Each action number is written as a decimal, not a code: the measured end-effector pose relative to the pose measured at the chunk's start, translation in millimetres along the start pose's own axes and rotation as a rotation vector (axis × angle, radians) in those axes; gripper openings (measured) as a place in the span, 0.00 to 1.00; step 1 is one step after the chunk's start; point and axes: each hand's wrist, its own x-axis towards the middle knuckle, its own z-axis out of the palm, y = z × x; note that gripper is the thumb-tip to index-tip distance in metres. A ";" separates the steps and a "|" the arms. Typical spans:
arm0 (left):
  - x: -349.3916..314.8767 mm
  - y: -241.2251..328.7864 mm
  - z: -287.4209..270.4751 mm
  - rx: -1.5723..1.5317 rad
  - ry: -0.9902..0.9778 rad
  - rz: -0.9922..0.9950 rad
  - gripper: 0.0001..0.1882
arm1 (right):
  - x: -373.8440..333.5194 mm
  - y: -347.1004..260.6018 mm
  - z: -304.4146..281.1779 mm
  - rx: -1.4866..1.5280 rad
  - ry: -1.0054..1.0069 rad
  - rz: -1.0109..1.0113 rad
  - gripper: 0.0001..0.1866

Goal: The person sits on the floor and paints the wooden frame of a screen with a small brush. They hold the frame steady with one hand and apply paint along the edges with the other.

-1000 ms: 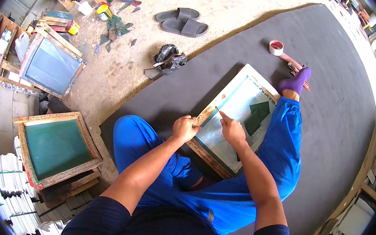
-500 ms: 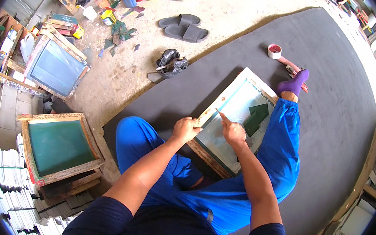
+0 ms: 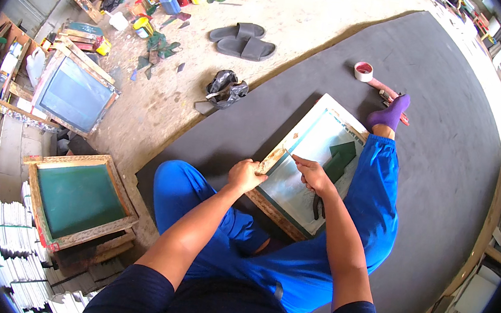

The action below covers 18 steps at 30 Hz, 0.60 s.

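Observation:
A wood-framed mesh screen (image 3: 281, 177) leans across my lap between my legs. My left hand (image 3: 245, 174) is closed round the left bar of its wooden frame. My right hand (image 3: 311, 173) is closed over the mesh, holding a thin pointed tool (image 3: 288, 154) whose tip reaches the inner edge of that bar; most of the tool is hidden by the fingers. A dark green flat piece (image 3: 340, 159) lies on the mesh beyond the right hand. Black-handled pliers (image 3: 317, 207) rest on the screen by my right wrist, partly covered.
I sit on a dark grey board (image 3: 434, 192). Near my purple-socked foot lie a tape roll (image 3: 363, 71) and a reddish tool (image 3: 384, 88). A green screen (image 3: 80, 197) and a bluish screen (image 3: 75, 94) stand at left. Black sandals (image 3: 246, 46) and a black bag (image 3: 227, 88) lie beyond the board.
My right hand has turned slightly and shifted, and the thin tool and pliers now show more clearly. My left hand stays on the frame.

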 end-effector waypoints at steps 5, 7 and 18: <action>13.2 17.1 -3.3 0.031 0.086 -0.029 0.36 | -0.7 -5.5 7.5 -0.385 0.327 -0.262 0.24; 24.0 25.3 2.7 0.064 0.124 -0.027 0.37 | 0.9 -11.6 10.3 -0.444 0.371 -0.243 0.23; 48.5 42.1 10.3 0.062 0.004 -0.067 0.18 | 11.7 -2.4 21.6 -0.533 0.458 -0.282 0.20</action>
